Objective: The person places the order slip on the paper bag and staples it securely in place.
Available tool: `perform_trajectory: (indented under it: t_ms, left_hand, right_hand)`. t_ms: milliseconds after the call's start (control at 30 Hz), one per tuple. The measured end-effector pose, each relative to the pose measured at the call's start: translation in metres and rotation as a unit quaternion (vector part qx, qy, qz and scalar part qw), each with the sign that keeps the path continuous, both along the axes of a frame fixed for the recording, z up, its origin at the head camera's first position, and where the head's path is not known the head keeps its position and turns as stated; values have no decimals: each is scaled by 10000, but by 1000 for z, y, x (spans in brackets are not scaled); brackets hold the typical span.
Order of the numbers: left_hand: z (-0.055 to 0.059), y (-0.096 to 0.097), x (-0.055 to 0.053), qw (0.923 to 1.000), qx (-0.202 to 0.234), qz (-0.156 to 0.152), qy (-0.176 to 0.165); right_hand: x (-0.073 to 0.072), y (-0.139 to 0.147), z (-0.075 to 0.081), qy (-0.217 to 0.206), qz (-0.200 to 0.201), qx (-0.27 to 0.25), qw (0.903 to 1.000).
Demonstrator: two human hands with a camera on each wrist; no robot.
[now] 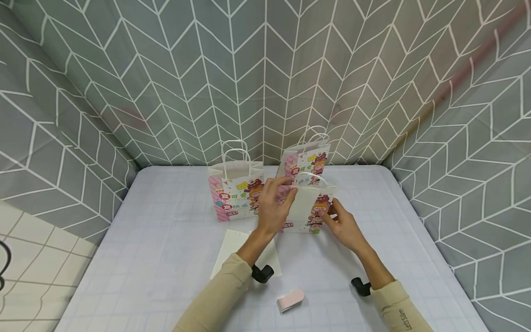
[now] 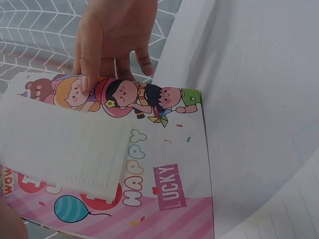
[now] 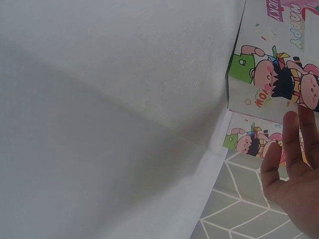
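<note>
A white and pink paper gift bag (image 1: 299, 228) with cartoon figures stands in front of me, its handle up. A lined sheet of paper (image 2: 65, 147) overlaps its front face. My left hand (image 1: 272, 210) is at the bag's upper left, thumb and forefinger pinching around the sheet's top corner at the rim. In the left wrist view that hand is mostly out of frame. My right hand (image 1: 342, 226) holds the bag's right side, thumb on the printed front (image 2: 169, 129) and fingers along the side panel (image 3: 244, 102).
A similar gift bag (image 1: 232, 198) stands at left, and another (image 1: 307, 159) stands behind the front one. More lined paper (image 1: 228, 246) lies partly under my left forearm. A small pink stapler-like item (image 1: 291, 300) lies near the front. Patterned curtains (image 1: 265, 83) border the table (image 1: 157, 258).
</note>
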State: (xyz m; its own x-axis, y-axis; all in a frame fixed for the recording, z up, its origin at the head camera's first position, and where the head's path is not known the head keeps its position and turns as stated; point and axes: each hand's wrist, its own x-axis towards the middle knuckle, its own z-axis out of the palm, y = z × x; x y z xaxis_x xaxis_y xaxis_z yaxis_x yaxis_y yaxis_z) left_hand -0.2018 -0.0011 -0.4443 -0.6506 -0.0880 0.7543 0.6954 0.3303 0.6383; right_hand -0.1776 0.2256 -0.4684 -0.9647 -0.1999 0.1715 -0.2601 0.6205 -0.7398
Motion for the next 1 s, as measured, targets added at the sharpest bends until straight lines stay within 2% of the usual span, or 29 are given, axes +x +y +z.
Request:
perform_trajectory:
  t_ms: [233, 400, 567, 700, 867, 1000]
  left_hand:
    - [1, -2, -1, 9998, -93, -105, -112]
    - [3, -4, -2, 9996, -153, -194, -102]
    - [3, -6, -4, 9992, -235, -270, -166]
    - [3, -8, -5, 9988, -288, -328, -198]
    - [1, -9, -4, 9986, -322, -283, -319]
    - [0, -8, -3, 9985, -337, -246, -353]
  right_hand:
    - [-2, 1, 2, 32, 13, 17, 10000]
    - [-6, -1, 10, 337, -136, -88, 9993]
    - [-6, -9, 26, 815, -256, -795, 9932]
    - [0, -22, 45, 935, -188, -1337, 9864]
    - [9, -41, 70, 970, -196, -1454, 9844]
    - [6, -44, 72, 1039, -301, -1468, 9832]
